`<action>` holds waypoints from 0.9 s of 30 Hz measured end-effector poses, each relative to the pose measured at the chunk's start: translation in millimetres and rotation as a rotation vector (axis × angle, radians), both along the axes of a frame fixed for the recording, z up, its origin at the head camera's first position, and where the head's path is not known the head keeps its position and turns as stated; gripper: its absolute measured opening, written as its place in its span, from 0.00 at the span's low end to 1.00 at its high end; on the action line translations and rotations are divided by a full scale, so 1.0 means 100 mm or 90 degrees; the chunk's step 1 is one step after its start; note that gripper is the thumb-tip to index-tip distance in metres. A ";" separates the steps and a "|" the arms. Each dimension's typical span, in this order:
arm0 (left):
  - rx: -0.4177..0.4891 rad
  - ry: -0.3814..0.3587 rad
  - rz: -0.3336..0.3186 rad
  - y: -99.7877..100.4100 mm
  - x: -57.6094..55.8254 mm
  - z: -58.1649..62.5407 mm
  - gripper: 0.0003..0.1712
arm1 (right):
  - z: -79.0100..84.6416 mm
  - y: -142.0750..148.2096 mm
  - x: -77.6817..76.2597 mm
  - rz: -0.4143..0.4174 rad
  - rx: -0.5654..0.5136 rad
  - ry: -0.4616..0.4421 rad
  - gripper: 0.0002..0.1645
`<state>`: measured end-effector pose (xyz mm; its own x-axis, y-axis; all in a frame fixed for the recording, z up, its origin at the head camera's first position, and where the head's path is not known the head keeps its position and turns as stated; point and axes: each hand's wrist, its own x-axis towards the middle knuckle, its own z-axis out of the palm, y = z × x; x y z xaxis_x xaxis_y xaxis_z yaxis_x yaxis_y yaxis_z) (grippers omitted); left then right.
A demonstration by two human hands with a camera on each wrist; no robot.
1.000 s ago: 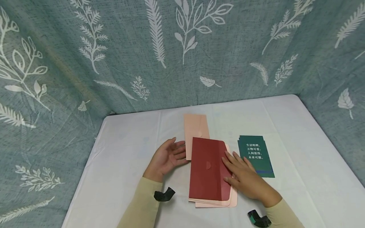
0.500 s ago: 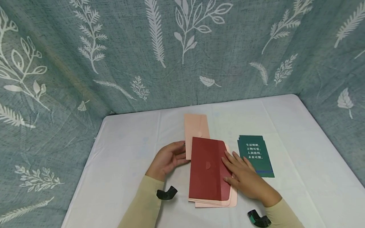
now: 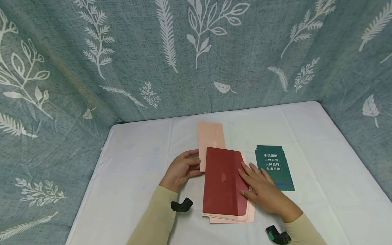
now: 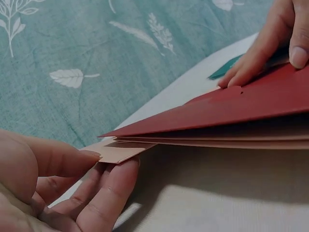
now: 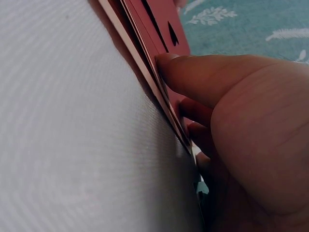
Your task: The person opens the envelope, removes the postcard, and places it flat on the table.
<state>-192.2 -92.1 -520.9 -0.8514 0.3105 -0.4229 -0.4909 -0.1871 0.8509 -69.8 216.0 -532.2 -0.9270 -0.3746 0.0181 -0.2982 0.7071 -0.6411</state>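
Note:
A red envelope (image 3: 221,183) lies on top of several pink envelopes (image 3: 250,217), which show at its lower and right edges. Beyond it, a pink envelope (image 3: 210,134) juts out, its lower right part hidden under the red one. My left hand (image 3: 181,168) pinches this envelope's left edge between thumb and fingers; the left wrist view shows its pink corner (image 4: 118,153) in that pinch. My right hand (image 3: 264,190) rests on the right side of the red envelope with its fingers extended. In the right wrist view the thumb (image 5: 193,72) touches the red paper by the stack's edge.
Green cards (image 3: 272,156) with white writing lie stacked to the right, partly behind my right hand. A white cloth (image 3: 137,163) covers the table. A teal curtain (image 3: 131,51) with white leaf prints hangs along the back and sides.
My left hand has moved slightly right, and its thumb has come down onto the pink envelope's edge, so that it now pinches it. My right hand and the stack have stayed put.

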 end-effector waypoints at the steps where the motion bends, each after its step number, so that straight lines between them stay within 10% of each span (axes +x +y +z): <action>1: -0.002 0.003 -0.002 0.00 0.00 0.00 0.31 | 0.00 0.00 0.00 0.000 0.000 -0.002 0.44; 27: -0.039 0.037 0.034 -0.07 0.10 -0.02 0.29 | -0.02 0.00 -0.02 0.004 0.007 -0.013 0.44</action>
<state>-182.6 -98.9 -522.9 -0.8897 0.2392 -0.3888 -0.4308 -0.1582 0.8885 -71.3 215.6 -534.4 -0.9250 -0.3800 -0.0049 -0.2894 0.7124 -0.6394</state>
